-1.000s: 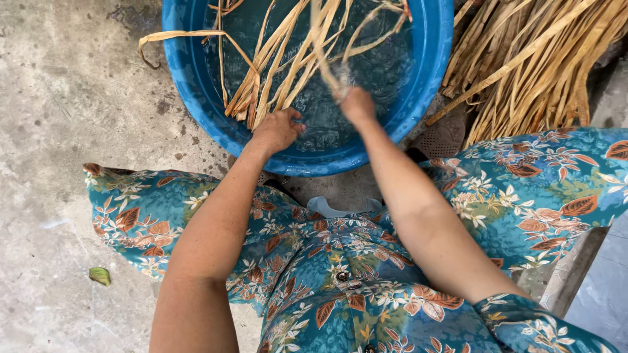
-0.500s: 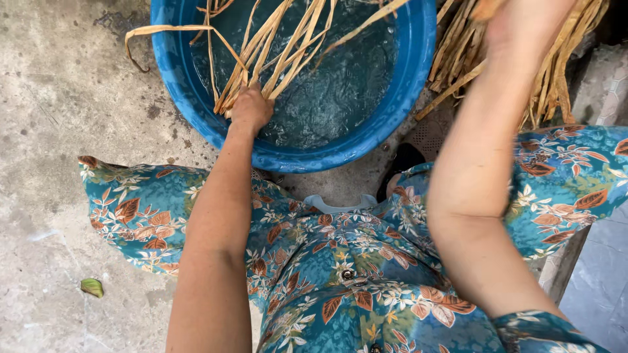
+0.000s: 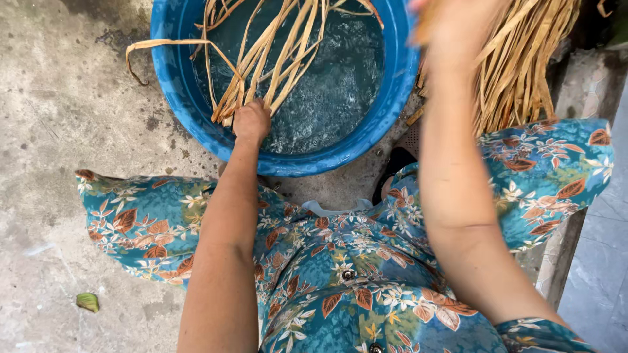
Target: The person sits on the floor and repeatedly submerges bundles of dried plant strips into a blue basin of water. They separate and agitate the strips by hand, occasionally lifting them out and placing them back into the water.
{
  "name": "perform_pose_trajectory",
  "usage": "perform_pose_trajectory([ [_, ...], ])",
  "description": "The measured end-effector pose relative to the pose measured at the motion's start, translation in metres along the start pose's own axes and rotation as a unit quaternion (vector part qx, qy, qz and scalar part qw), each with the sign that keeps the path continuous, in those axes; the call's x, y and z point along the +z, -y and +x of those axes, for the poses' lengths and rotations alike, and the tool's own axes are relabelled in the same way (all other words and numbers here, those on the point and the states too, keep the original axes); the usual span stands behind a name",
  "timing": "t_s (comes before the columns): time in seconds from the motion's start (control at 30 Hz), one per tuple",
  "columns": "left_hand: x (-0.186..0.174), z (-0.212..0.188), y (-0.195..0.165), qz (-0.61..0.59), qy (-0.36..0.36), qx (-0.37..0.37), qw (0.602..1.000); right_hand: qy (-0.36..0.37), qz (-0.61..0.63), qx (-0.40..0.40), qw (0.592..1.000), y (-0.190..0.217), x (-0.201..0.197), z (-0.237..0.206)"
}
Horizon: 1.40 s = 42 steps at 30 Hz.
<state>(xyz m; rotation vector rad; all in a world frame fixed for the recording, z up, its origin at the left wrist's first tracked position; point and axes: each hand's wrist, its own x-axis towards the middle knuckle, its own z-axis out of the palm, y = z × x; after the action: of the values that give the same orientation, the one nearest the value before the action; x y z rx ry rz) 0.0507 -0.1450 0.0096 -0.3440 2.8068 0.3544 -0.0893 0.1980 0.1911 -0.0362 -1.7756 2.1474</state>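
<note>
A round blue basin [image 3: 327,161] holds water [image 3: 337,91] and a bundle of long tan straw strips [image 3: 278,55]. Some strips hang over its left rim. My left hand [image 3: 252,121] is closed around the near ends of this bundle, just inside the basin's near edge. My right hand [image 3: 451,23] is lifted and blurred at the top, over the basin's right rim, beside a pile of dry straw strips [image 3: 523,62]. I cannot tell whether it holds any strips. My knees, in blue floral cloth [image 3: 150,222], spread to both sides below the basin.
The basin stands on a rough concrete floor [image 3: 59,117]. A small green leaf [image 3: 87,301] lies at the lower left. A grey tiled surface [image 3: 595,261] runs along the right edge, beyond a stone kerb.
My right hand left the strips in the water and swung up and right toward the dry pile. My left hand stays on the bundle in the basin.
</note>
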Motion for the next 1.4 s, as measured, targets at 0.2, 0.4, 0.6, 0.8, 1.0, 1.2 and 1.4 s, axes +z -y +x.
perform_pose_trajectory([
  [0.2,-0.029,-0.005,-0.020,-0.402,0.019,-0.114,0.908,0.113,-0.101,0.394,0.906,-0.160,0.047,-0.134],
  [0.4,-0.034,-0.015,-0.044,-0.274,-0.162,0.050,0.947,0.209,-0.486,0.051,0.847,-0.205,0.028,-0.168],
  [0.6,-0.040,-0.024,-0.076,-0.557,0.063,-0.048,0.827,0.194,-0.194,0.263,0.925,-0.156,0.058,-0.140],
  [0.8,-0.056,-0.064,-0.114,-0.426,0.006,0.120,0.897,0.132,0.101,0.479,0.862,-0.135,0.069,-0.119],
  [1.0,-0.141,-0.095,-0.111,-0.367,0.089,0.159,0.912,-0.023,0.264,0.494,0.828,-0.147,0.029,-0.044],
  [1.2,-0.218,-0.111,-0.066,-0.495,0.120,0.126,0.852,-0.046,0.346,0.410,0.843,-0.159,-0.003,0.015],
  [1.4,-0.270,-0.127,-0.017,-0.572,-0.032,0.077,0.816,-0.179,0.407,0.361,0.820,-0.154,-0.063,0.069],
])
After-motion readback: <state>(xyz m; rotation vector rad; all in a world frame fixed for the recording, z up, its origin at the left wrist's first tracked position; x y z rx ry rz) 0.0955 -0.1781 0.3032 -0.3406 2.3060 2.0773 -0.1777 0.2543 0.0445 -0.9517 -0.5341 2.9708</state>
